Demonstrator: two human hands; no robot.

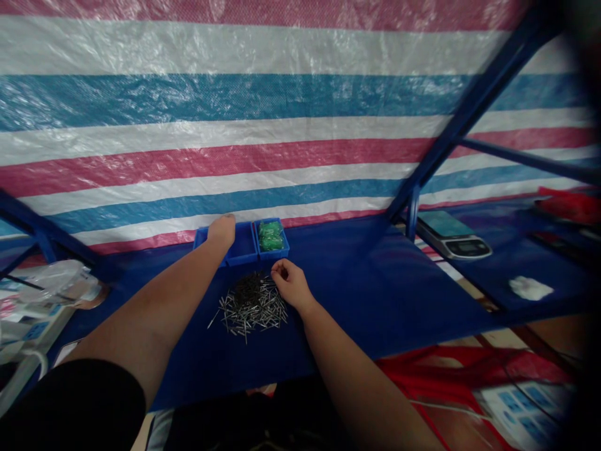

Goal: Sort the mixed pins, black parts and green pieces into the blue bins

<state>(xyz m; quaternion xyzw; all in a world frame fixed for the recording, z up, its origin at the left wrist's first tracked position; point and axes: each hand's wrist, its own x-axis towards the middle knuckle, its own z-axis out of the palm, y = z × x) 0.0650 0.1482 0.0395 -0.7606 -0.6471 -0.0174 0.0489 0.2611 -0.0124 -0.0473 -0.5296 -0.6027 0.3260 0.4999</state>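
Note:
My left hand [222, 229] reaches over the left blue bin [201, 237], with its fingers hidden behind the back of the hand. My right hand [292, 283] is at the right edge of a heap, thumb and fingers curled together. Whatever they may pinch is too small to make out. Many thin silvery metal pieces [253, 313], like pins or small rods, lie loose on the blue table. Among them, toward the back, sits a darker clump of small pieces [248, 287]. Beside the left bin stand a middle blue bin [244, 244] and a right blue bin [273, 254], which holds green plastic packets [271, 237].
A striped plastic sheet [235, 100] hangs behind the blue table [366, 294]. Slanted blue frame bars [441, 156] rise on the right, with a digital scale [453, 235] beyond. A clear plastic container [70, 282] stands at left, and a white crumpled piece [530, 287] lies far right.

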